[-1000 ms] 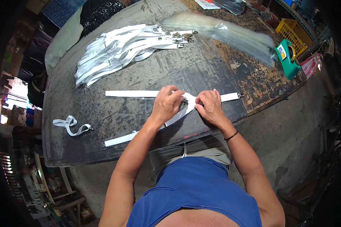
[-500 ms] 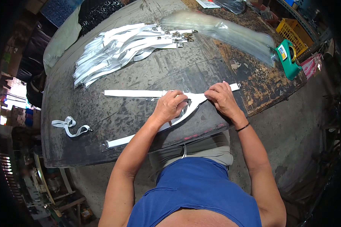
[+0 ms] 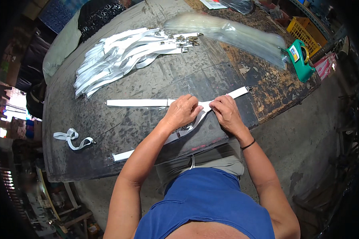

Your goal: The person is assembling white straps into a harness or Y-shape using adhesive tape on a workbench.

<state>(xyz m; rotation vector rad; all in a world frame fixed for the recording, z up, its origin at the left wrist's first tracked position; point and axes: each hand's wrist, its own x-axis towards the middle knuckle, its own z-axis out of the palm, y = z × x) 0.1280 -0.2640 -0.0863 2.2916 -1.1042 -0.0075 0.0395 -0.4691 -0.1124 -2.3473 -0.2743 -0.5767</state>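
A pair of white Y-shaped suspenders [image 3: 205,105] lies across a worn dark tabletop [image 3: 81,117], near its front edge, just ahead of the person. Two long straps run leftward, spread well apart, which seems to stop them crossing or twisting; a short strap points up to the right, ending in a metal clip [image 3: 249,88]. The left hand [image 3: 183,111] rests over the fork, fingers bent toward the thumb; whether they pinch anything is hidden. The right hand [image 3: 226,111] pinches the strap just right of the fork between thumb and fingers, probably to steady the join. Beyond, a heap of matching white suspenders [image 3: 123,57] lies roughly lengthwise, clips gathered at the right end, perhaps to limit tangling. To its right are clear plastic sleeves [image 3: 231,34], laid flat together, and a green tape dispenser [image 3: 301,67] at the right edge, apparently within reach yet out of the way. A curled white strap [image 3: 72,139] sits alone at left.
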